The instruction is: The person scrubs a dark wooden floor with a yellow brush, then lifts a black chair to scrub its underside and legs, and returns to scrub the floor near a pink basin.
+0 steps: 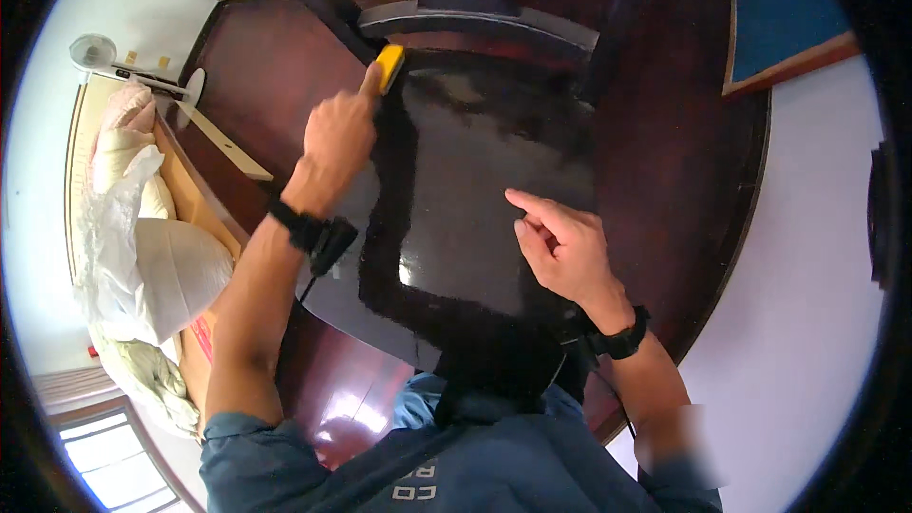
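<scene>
My left hand (341,134) reaches to the far left corner of a glossy black chair seat (475,161). Its fingers close round a small yellow block with a pale underside (390,65), which looks like a scrubbing brush or sponge; the exact kind is unclear. The block rests at the seat's edge, near the foot of the chair back (475,19). Over the right part of the seat hovers my right hand (568,252), with nothing visible in it. Its index finger points left, the thumb stands a little apart and the other fingers are curled. Both wrists wear black straps.
To the left stands a wooden bed frame (204,190) with a plastic-wrapped bundle (180,271) and bedding. A white fan (93,53) is beyond it. A blue panel with a wooden edge (788,14) leans at the far right. Dark red flooring (689,161) surrounds the chair.
</scene>
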Action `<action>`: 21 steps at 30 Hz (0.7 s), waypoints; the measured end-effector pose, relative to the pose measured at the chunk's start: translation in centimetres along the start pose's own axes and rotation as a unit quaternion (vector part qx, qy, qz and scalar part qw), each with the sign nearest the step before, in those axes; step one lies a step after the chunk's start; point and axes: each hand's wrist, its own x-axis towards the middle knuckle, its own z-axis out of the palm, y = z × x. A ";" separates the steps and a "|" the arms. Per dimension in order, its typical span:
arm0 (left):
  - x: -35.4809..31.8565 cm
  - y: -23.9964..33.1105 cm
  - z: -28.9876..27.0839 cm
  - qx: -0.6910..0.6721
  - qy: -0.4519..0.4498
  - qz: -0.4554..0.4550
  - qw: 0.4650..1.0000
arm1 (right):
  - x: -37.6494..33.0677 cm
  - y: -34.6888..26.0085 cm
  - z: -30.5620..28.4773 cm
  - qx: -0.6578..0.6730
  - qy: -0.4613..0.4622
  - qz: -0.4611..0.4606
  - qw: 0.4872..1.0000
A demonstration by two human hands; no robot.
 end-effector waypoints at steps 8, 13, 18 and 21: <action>1.8 -0.6 -1.4 -0.027 0.025 0.051 0.998 | -0.1 -0.3 -0.3 0.000 -0.015 0.008 1.000; 3.0 -1.4 -0.4 -0.014 0.052 0.055 0.997 | 0.0 -0.6 0.2 0.019 -0.004 -0.006 1.000; 4.5 0.2 -0.5 -0.057 0.035 0.026 0.997 | -0.3 -0.4 0.6 0.000 0.007 -0.015 1.000; -1.1 2.8 0.5 -0.147 0.043 0.054 0.987 | -0.2 0.2 0.3 0.016 0.030 -0.051 0.998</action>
